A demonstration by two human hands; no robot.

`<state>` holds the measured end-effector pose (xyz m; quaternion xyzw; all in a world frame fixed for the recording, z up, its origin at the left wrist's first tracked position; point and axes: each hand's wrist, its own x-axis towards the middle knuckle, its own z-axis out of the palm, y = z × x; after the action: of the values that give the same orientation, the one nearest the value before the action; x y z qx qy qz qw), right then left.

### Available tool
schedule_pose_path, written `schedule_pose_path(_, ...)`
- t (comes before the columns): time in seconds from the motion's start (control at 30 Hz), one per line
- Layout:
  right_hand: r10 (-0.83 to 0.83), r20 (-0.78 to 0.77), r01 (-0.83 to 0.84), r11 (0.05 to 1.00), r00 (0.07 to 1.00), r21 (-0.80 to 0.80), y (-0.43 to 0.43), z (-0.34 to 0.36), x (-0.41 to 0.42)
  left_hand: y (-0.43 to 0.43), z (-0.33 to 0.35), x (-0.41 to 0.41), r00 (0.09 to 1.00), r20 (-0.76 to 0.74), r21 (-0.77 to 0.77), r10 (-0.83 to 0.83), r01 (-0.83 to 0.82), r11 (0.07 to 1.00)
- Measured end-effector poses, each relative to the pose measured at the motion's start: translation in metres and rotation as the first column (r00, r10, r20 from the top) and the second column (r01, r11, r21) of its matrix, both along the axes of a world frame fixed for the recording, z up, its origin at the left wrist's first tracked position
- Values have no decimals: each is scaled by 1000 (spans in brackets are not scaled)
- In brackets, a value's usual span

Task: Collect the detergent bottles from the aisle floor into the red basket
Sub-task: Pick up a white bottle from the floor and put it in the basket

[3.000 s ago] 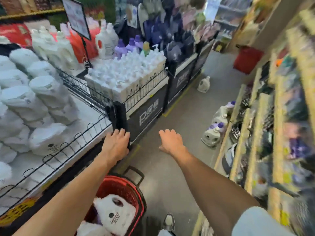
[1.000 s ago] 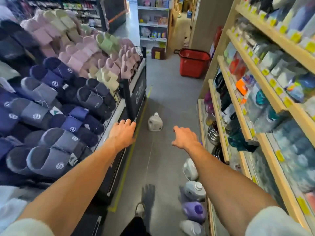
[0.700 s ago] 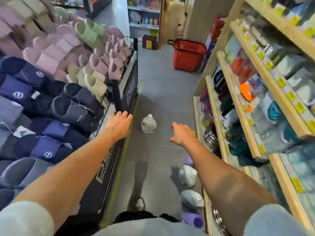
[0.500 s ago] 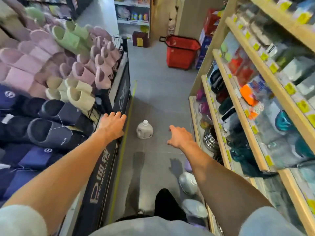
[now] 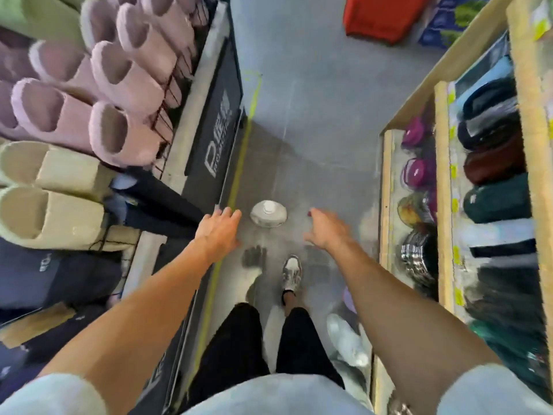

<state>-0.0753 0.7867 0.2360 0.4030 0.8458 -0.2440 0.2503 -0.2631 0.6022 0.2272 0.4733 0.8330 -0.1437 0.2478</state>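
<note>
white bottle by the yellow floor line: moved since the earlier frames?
No. The white bottle still stands just right of the yellow floor line; only the camera came closer.

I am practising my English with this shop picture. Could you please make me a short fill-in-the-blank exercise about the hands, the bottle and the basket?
1. The white detergent bottle stands on the floor between the left hand and the ____ hand.
2. Both hands are open and hold ____.
3. The basket at the far end of the aisle is ____ in colour.
4. The pink slippers lie on the person's ____ side.

Missing words: right; nothing; red; left
</note>
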Motion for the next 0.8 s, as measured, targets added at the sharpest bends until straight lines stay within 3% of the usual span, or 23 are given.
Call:
schedule_pose_path(0.13,16,4,-16,998,1000,-64,41,-78,-40,44,-78,-39,988,112,-64,109,-102,993)
schedule_pose_path(0.3,-12,-2,12,986,1000,-169,60,-228,-80,74,-222,-87,929,255,-145,270,-239,960)
schedule_pose_path(0.53,-116,-143,68,951,983,-302,84,-472,-126,103,-454,-119,873,416,-2,254,-279,960)
schedule_pose_path(0.67,-65,-160,12,950,985,-311,101,-558,-137,119,-524,-123,837,486,57,251,-317,947)
schedule_pose_path(0.8,-12,-218,-46,964,976,-261,102,-590,-139,127,-551,-126,848,481,91,222,-300,950)
